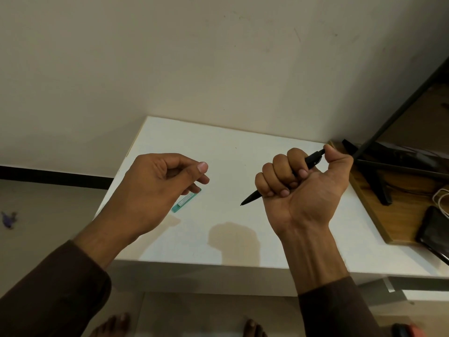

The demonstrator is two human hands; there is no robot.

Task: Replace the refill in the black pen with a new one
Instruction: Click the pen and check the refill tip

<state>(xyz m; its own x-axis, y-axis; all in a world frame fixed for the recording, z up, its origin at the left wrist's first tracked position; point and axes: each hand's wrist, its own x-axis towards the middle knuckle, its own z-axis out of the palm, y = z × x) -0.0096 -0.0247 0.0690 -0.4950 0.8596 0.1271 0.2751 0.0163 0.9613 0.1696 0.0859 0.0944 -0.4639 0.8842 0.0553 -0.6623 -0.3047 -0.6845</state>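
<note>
Right hand [301,188], right of centre: fist wrapped around the black pen [279,181], thumb on the clicker end, tip pointing lower left, lifted off the white surface [243,147]. Left hand [158,188], left of centre: fingers loosely curled, empty, above the green refill case [185,200] lying on the surface. Judged step: pen still assembled; next, unscrew the barrel with both hands.

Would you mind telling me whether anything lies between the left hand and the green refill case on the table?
Nothing visible does. The left hand hovers directly over the green refill case on the white table; its fingers overlap the case's far end.
</note>
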